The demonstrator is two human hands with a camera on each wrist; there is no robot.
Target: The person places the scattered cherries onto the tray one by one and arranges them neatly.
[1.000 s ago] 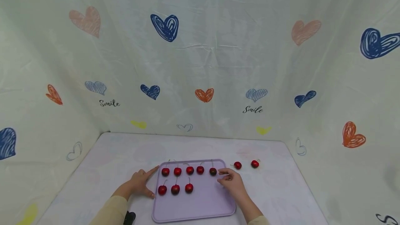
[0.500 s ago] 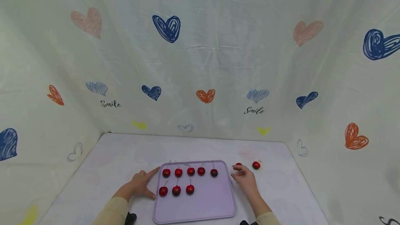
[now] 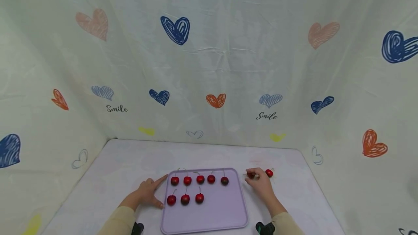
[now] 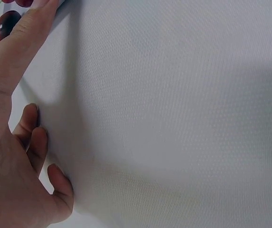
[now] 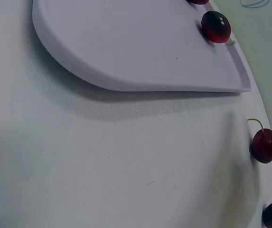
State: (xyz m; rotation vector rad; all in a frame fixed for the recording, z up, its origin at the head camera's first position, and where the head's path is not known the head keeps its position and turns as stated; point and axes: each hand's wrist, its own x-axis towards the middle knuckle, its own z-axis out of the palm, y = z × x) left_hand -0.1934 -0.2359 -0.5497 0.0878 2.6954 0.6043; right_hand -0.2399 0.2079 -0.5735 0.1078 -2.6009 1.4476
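Observation:
A lilac tray [image 3: 223,209] lies on the white table. Several dark red cherries with stems form its back row, the rightmost being a darker cherry [image 3: 224,181]; three more sit in front, including a middle cherry [image 3: 185,199]. My left hand [image 3: 146,193] spreads its thumb and index finger against the tray's left rim. To the right of the tray, my right hand [image 3: 263,188] has its thumb and fingertips around a loose cherry [image 3: 250,174]. In the right wrist view this cherry [image 5: 265,146] lies on the table, its stem toward the tray, with the fingers parted beside it.
Another loose cherry [image 3: 269,173] lies just right of my right hand. A pale curtain [image 3: 225,64] printed with hearts stands behind the table [image 3: 137,155] and at its sides. Dark wrist devices, such as the right one [image 3: 265,228], show near both sleeves.
My right hand has moved right, from beside the tray's back right corner to the nearer loose cherry, its fingers coming around it. The left hand keeps its place on the rim.

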